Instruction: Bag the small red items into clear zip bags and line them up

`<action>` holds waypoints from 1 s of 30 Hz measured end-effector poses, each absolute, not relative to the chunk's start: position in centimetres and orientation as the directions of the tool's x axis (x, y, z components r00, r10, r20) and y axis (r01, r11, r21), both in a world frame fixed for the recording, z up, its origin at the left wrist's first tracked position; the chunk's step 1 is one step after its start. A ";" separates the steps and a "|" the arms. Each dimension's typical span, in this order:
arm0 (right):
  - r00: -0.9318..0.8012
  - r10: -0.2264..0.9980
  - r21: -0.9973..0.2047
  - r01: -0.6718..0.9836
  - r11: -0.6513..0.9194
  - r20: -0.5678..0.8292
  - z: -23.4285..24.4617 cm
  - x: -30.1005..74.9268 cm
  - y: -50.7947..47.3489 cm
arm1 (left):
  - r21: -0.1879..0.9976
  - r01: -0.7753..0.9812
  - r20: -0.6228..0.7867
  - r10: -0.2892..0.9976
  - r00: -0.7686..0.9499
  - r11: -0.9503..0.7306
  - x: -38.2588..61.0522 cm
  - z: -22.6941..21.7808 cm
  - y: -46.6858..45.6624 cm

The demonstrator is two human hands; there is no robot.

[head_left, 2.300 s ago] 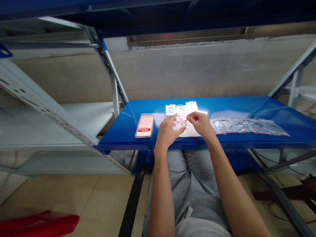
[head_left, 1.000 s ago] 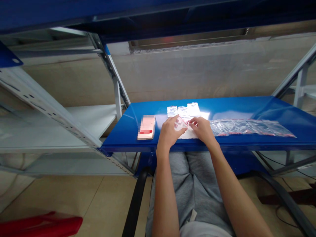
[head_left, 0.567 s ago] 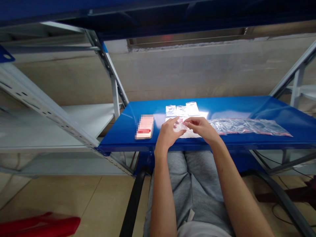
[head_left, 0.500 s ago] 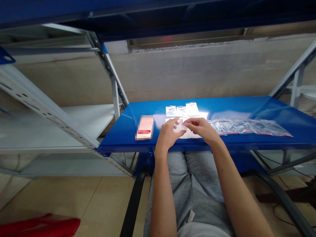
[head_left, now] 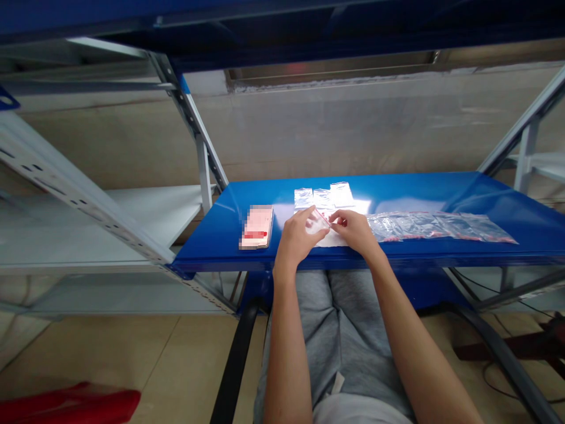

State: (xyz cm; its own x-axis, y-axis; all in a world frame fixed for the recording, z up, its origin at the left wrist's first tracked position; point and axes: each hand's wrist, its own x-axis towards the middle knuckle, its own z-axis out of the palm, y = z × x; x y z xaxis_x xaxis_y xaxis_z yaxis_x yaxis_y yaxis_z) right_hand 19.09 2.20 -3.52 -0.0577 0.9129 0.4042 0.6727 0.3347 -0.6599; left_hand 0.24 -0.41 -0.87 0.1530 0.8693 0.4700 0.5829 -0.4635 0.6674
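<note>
A small clear zip bag point(head_left: 318, 222) with a red strip is held between both hands just above the blue shelf point(head_left: 220, 235). My left hand point(head_left: 295, 238) pinches its left side with curled fingers. My right hand point(head_left: 355, 230) pinches its right top edge. Under the hands lies a white sheet point(head_left: 331, 240). Three small clear bags point(head_left: 324, 196) lie in a row just behind the hands. What is inside the held bag cannot be made out.
A row of several clear bags with red strips point(head_left: 436, 227) stretches along the shelf to the right. A phone point(head_left: 256, 226) lies on the left. Grey rack posts point(head_left: 200, 159) stand at the left, a red object point(head_left: 70, 405) lies on the floor.
Both hands stay on the small bag, working along its top edge with small finger movements. The right hand has slid slightly along the red strip. Nothing else on the shelf moved.
</note>
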 end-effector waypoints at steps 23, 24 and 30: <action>-0.117 0.951 -0.915 0.261 0.308 0.287 -0.7 18.2 0.7 | 0.704 0.545 0.432 0.883 0.181 -0.456 -0.1 -1.0 -0.6; -0.121 0.951 -0.919 0.251 0.305 0.283 -0.5 18.0 0.6 | 0.706 0.540 0.434 0.882 0.182 -0.458 0.0 -0.8 -0.7; -0.137 0.962 -0.922 0.282 0.267 0.237 0.2 17.7 0.1 | 0.705 0.533 0.439 0.878 0.190 -0.468 0.2 -0.4 -1.0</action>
State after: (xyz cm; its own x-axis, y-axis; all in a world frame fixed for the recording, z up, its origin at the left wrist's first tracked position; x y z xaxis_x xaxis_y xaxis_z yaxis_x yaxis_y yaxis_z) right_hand 17.74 0.09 0.18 -0.1366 0.9619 0.2367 0.2822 0.2668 -0.9215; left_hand 0.19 -0.98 -0.41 0.1901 0.8782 0.4389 0.5329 -0.4678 0.7051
